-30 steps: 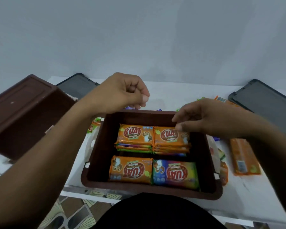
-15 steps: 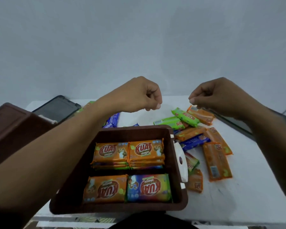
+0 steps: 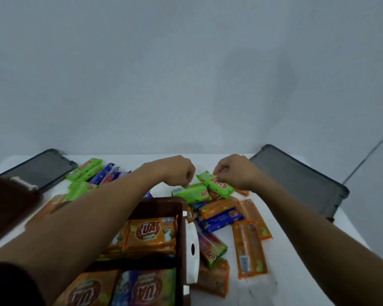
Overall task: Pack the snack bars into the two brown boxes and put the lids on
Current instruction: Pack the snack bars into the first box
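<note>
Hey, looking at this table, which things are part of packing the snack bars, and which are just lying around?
Part of the job: front brown box, second brown box at left, left lid, right lid, loose snack bars, green bar pinched by right hand.
Just there: white table, grey wall.

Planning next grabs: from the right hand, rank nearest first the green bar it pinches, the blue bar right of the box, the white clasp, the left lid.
1. Green bar: in the right hand.
2. Blue bar: beside the box.
3. White clasp: box's right wall.
4. Left lid: far left.
</note>
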The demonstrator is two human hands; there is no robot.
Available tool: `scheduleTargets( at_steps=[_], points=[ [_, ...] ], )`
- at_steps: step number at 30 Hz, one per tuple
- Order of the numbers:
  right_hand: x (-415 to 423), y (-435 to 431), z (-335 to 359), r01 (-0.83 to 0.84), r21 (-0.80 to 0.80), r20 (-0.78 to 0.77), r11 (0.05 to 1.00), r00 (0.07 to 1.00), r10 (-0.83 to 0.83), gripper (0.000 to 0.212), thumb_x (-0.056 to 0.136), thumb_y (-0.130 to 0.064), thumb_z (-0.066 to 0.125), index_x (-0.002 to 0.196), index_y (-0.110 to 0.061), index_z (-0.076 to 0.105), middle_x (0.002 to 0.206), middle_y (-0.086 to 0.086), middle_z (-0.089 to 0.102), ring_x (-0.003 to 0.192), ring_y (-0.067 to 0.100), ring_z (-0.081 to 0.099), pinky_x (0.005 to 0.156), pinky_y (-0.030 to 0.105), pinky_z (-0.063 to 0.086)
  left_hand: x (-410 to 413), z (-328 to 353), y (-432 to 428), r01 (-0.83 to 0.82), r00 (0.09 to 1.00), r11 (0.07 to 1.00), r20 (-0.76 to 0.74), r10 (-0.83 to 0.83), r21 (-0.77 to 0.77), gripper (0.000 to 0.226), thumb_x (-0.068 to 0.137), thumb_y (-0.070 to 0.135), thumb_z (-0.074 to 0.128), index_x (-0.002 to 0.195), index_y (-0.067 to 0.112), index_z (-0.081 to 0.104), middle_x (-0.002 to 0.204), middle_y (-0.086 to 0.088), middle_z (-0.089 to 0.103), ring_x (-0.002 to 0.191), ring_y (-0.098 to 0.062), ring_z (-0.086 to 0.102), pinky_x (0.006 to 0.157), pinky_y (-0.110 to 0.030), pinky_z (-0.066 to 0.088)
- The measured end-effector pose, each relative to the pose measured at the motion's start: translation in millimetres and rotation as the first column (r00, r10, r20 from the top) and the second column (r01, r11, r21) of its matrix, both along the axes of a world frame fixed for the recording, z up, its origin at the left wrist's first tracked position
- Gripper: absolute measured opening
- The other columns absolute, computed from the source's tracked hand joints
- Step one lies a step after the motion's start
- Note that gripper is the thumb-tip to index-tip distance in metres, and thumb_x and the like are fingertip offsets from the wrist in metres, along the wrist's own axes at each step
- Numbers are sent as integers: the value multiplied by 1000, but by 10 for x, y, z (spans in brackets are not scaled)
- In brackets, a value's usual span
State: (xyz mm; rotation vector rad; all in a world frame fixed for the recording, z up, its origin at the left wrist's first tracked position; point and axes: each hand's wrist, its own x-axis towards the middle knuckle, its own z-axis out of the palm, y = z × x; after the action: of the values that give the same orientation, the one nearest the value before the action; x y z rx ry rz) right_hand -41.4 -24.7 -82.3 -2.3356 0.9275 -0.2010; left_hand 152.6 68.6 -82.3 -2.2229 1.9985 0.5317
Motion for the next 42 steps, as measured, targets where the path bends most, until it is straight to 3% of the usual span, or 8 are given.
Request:
scheduleTargets(
  at_steps=[7, 14, 20, 23, 27, 35, 40, 42],
  points=[
    [132, -154, -253, -184, -133, -328, 974, 936, 132, 45, 87, -28, 72, 129, -17, 60, 128, 4, 61, 108, 21, 60, 83, 31, 50, -194, -151, -88, -28, 996, 979, 92, 10, 201, 54, 80, 47, 83, 113, 13, 56, 109, -5, 61, 97, -25, 57, 76, -36, 48],
    [230, -170, -486, -233, -151, -403, 961, 902, 156, 71, 76, -43, 80, 134, -17, 48, 124, 8, 56, 112, 26, 55, 90, 38, 49, -296, -245, -111, -82, 996, 978, 59, 72, 193, 78, 70, 48, 90, 117, 20, 35, 103, 0, 49, 94, -23, 52, 76, -35, 43],
    [278, -222, -510, -205, -196, -281, 959, 949, 145, 23, 92, -26, 60, 106, -9, 65, 107, 10, 68, 91, 24, 61, 70, 34, 46, -235, -237, -56, -36, 999, 988, 26, 32, 150, 54, 81, 35, 82, 109, 17, 39, 96, -2, 52, 89, -24, 53, 59, -31, 38],
    [238, -278, -453, -158, -169, -208, 973, 970, 122, 32, 98, -38, 55, 95, -9, 67, 93, 9, 67, 79, 22, 60, 68, 36, 48, -106, -220, -21, -41, 999, 997, -33, 43, 65, 27, 93, 28, 67, 104, 17, 45, 106, -8, 58, 91, -25, 52, 69, -34, 37],
    [181, -314, -265, -167, -118, -173, 979, 974, 146, 24, 94, -13, 52, 112, -11, 68, 104, 10, 69, 88, 23, 63, 75, 38, 52, 61, -29, 47, -99, 978, 995, -189, 92, -29, 6, 99, 16, 57, 100, 11, 54, 101, -8, 60, 89, -26, 55, 71, -35, 40],
    [246, -21, 174, -236, 59, -23, 970, 971, 238, 20, 94, -24, 56, 114, -23, 61, 99, 1, 68, 90, 23, 67, 75, 36, 53, 285, 436, 322, -256, 860, 967, -456, 227, -2, 14, 90, 24, 57, 98, 14, 52, 89, -8, 57, 72, -22, 56, 66, -33, 47],
    [313, 357, 430, -329, 13, -95, 944, 940, 328, 83, 69, -46, 88, 132, -34, 37, 110, -5, 62, 94, 13, 66, 83, 34, 56, 363, 662, 603, -113, 910, 993, -397, 119, 37, 56, 76, 41, 88, 110, 18, 51, 99, 0, 64, 84, -17, 64, 70, -31, 53],
    [355, 485, 473, -367, -5, -117, 930, 924, 364, 90, 66, -44, 90, 130, -37, 26, 106, 4, 61, 84, 18, 67, 75, 37, 58, 395, 717, 730, -50, 947, 998, -316, 56, 29, 63, 71, 41, 92, 112, 22, 46, 100, 2, 62, 86, -14, 63, 71, -28, 51]
  ],
)
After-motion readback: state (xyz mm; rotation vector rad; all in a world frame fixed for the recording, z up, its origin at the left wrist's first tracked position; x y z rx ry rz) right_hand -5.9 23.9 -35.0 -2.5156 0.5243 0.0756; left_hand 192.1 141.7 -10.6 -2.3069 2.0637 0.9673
